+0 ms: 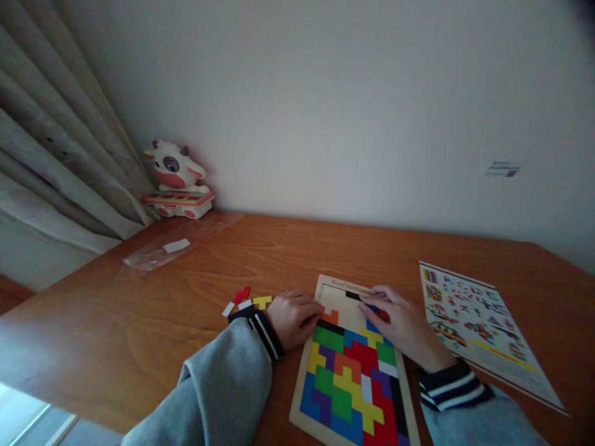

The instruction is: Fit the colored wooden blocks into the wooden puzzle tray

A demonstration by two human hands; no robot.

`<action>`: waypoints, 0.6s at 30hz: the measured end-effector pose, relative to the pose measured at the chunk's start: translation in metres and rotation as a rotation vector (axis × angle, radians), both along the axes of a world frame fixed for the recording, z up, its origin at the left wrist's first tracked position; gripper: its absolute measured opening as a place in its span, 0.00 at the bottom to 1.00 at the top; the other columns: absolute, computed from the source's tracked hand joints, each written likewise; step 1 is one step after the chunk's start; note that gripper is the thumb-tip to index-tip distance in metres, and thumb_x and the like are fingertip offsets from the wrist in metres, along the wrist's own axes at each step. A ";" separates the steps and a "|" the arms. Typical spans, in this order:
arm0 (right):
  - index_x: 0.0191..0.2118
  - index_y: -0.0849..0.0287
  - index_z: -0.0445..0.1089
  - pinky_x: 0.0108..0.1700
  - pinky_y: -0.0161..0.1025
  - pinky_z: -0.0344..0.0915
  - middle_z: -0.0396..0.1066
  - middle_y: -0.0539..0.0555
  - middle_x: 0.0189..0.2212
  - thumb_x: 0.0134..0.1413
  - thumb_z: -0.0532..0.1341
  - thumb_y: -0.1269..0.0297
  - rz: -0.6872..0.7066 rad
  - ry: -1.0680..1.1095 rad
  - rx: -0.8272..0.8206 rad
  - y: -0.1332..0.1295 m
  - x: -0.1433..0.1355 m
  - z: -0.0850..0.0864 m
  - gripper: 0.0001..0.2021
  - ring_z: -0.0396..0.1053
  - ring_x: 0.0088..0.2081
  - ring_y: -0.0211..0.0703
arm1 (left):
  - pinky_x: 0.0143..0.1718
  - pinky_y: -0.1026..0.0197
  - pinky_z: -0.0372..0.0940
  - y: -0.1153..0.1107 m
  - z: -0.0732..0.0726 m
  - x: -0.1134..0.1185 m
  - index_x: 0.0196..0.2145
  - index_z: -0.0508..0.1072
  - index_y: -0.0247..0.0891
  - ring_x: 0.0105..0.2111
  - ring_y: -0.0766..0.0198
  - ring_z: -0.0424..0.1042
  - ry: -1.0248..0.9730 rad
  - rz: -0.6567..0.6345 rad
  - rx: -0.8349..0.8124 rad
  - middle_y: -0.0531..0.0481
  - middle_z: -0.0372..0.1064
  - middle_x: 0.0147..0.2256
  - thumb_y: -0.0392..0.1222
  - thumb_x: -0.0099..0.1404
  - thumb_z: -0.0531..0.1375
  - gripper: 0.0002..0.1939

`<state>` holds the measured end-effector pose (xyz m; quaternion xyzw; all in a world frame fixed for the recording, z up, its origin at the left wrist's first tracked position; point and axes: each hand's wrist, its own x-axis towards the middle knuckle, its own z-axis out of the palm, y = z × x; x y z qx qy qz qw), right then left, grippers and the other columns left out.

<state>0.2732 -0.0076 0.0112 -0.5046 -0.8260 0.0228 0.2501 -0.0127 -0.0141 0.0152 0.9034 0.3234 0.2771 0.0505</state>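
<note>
A wooden puzzle board [307,365] lies tilted before me, its lower part packed with coloured block pieces. Bare pale wood [341,310] shows near its top. My left hand [292,317] rests at the board's left rim with curled fingers, beside an orange piece [331,316]; what is under the fingertips is hidden. At the upper right, my right hand [402,323] reaches over the board, thumb and forefinger at a black piece [352,295], which they partly cover. A red piece [383,315] shows beneath that hand, with a blue one beside it.
Loose red [242,295], yellow [263,302] and white [228,309] pieces lie left of my left hand. A printed pattern sheet [478,328] is on the right. Farther back are a clear plastic bag [146,256] and a cow toy with a keyboard [179,179], near a curtain.
</note>
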 end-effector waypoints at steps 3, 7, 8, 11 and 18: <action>0.45 0.53 0.76 0.50 0.49 0.69 0.71 0.57 0.45 0.63 0.55 0.50 -0.012 0.050 -0.024 -0.001 0.000 -0.002 0.17 0.71 0.46 0.50 | 0.42 0.59 0.69 -0.001 0.006 0.000 0.38 0.76 0.39 0.38 0.62 0.73 -0.004 0.012 0.063 0.49 0.77 0.40 0.37 0.66 0.55 0.09; 0.46 0.54 0.74 0.50 0.50 0.69 0.70 0.58 0.46 0.63 0.55 0.48 -0.089 0.159 -0.027 0.003 0.006 -0.012 0.18 0.70 0.46 0.51 | 0.44 0.58 0.69 0.007 0.025 -0.023 0.39 0.77 0.38 0.40 0.60 0.72 0.012 0.045 0.172 0.45 0.76 0.41 0.39 0.67 0.55 0.10; 0.46 0.55 0.73 0.51 0.51 0.68 0.70 0.59 0.45 0.63 0.55 0.48 -0.106 0.185 -0.020 0.005 0.009 -0.015 0.19 0.70 0.47 0.52 | 0.44 0.58 0.69 0.011 0.030 -0.035 0.39 0.76 0.38 0.39 0.60 0.72 0.025 0.029 0.189 0.44 0.76 0.40 0.40 0.68 0.54 0.11; 0.46 0.56 0.72 0.51 0.51 0.68 0.69 0.59 0.45 0.63 0.54 0.47 -0.169 0.268 -0.029 0.009 0.015 -0.023 0.20 0.70 0.47 0.52 | 0.42 0.58 0.68 0.020 0.038 -0.074 0.39 0.77 0.38 0.36 0.61 0.73 0.042 0.011 0.158 0.45 0.76 0.37 0.44 0.67 0.56 0.11; 0.41 0.56 0.73 0.47 0.51 0.69 0.71 0.58 0.41 0.60 0.56 0.46 -0.231 0.353 0.006 0.011 0.017 -0.022 0.19 0.71 0.43 0.52 | 0.43 0.58 0.69 0.016 0.028 -0.122 0.44 0.77 0.38 0.36 0.59 0.75 0.102 0.004 0.000 0.44 0.77 0.36 0.56 0.61 0.62 0.21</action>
